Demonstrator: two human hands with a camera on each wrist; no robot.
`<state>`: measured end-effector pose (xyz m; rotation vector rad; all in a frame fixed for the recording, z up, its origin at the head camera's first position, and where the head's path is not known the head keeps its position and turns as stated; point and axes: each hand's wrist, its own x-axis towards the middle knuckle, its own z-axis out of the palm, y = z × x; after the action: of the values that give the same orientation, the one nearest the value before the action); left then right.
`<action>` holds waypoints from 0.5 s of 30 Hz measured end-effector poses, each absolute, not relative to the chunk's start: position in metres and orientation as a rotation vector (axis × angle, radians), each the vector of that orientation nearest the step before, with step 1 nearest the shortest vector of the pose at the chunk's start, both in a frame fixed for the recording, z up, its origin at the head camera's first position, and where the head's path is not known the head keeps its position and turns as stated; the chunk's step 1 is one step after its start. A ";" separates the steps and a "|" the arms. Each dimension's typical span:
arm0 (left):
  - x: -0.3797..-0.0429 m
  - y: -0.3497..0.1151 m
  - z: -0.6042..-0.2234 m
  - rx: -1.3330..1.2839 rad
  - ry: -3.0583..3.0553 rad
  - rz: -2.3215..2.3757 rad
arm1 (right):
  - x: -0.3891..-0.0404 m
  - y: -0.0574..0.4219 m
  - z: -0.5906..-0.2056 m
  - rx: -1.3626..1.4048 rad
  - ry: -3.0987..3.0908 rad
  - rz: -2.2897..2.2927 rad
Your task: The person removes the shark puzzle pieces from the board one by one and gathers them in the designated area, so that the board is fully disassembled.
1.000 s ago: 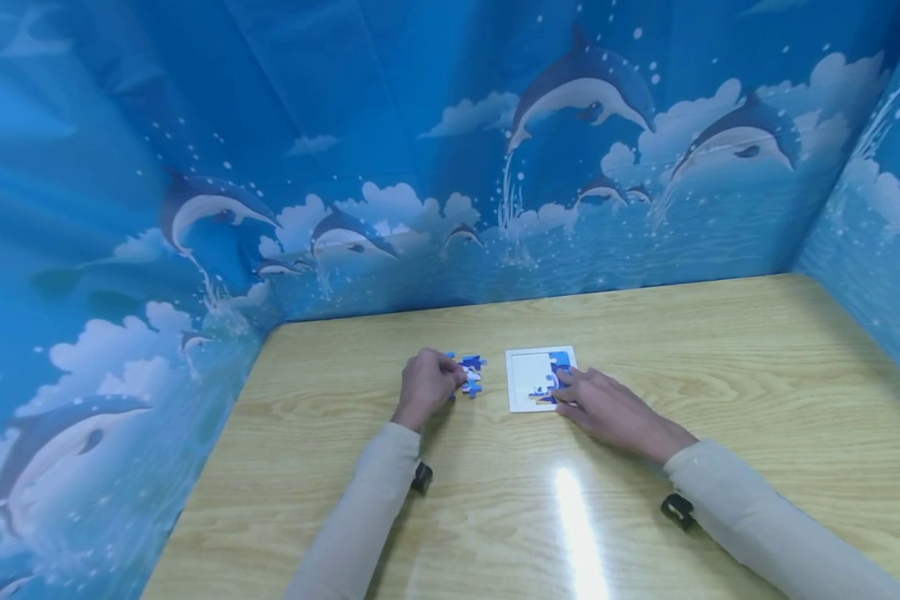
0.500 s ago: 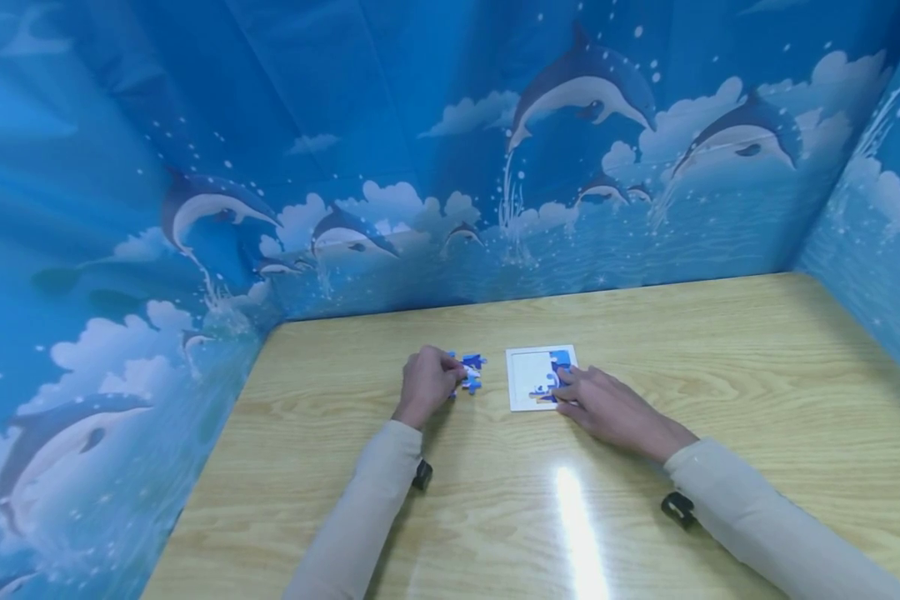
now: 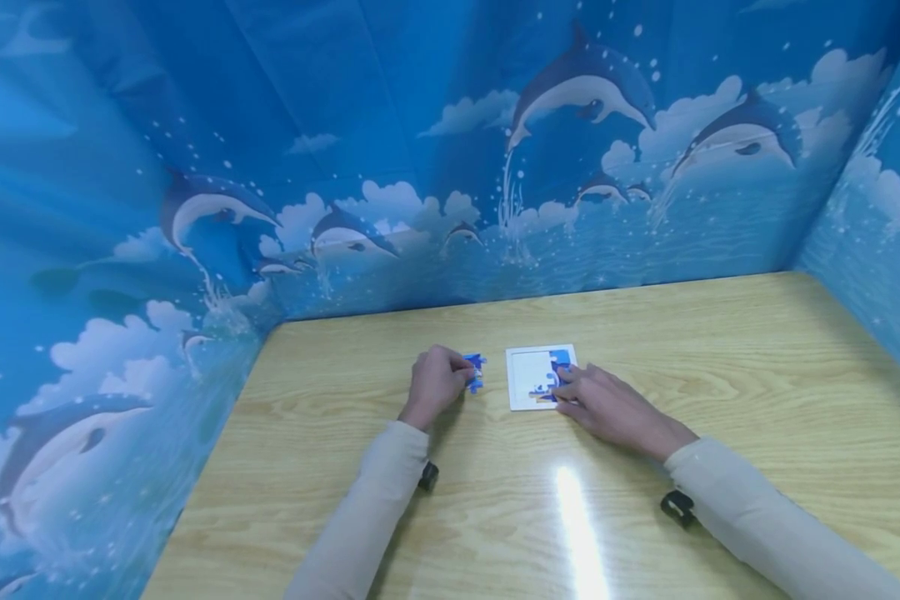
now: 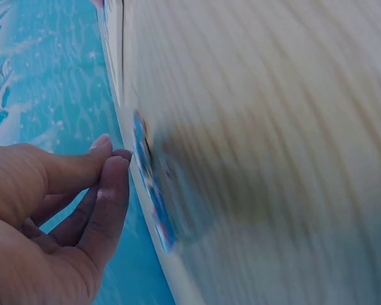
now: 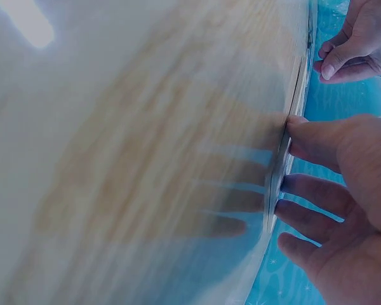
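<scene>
Presently, in the head view, the left hand (image 3: 437, 383) is bending over the loose puzzle pieces (image 3: 476, 365), and its fingertips are covering a part of them. These blue and white pieces are showing just to the right of the fingertips. To the right of this hand, and immediately left of the right hand (image 3: 611, 408), the white puzzle tray (image 3: 527, 368) is lying flat on the wooden table (image 3: 487, 500). The right hand is resting its extended fingers on the near right part of the tray. The fitted pieces (image 3: 560, 359) are filling the side of the tray nearest to this hand, while its bare white part is facing the left hand. Beyond both hands, a blue dolphin backdrop (image 3: 390, 142) is hanging.

In the left wrist view, the thumb (image 4: 116, 175) of the left hand is meeting the other fingertips, just beside the loose puzzle pieces lying in front of them. I cannot tell whether the hand is grasping a piece, because the contact is not showing clearly.

In the right wrist view, the right hand is keeping a released form: its fingers are stretching fairly straight and touching the tray. Past its thumb, the left hand is appearing with its fingertips together.
</scene>
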<state>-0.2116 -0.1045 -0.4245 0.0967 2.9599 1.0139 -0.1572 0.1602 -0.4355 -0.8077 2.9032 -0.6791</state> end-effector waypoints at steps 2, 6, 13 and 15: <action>-0.210 -0.099 -0.423 0.133 2.968 0.996 | -0.157 0.160 -0.436 -0.815 2.912 -0.689; -0.207 -0.085 -0.421 0.205 2.949 0.976 | -0.158 0.160 -0.437 -0.810 2.918 -0.715; -0.201 -0.060 -0.422 0.331 2.889 0.907 | -0.158 0.161 -0.436 -0.780 2.902 -0.730; -0.199 -0.054 -0.423 0.375 2.873 0.899 | -0.158 0.162 -0.435 -0.773 2.902 -0.730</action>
<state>-0.1993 -0.0541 -0.4229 0.3752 2.8731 0.8987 -0.1577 0.1619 -0.4348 -0.7729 2.9018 -0.7296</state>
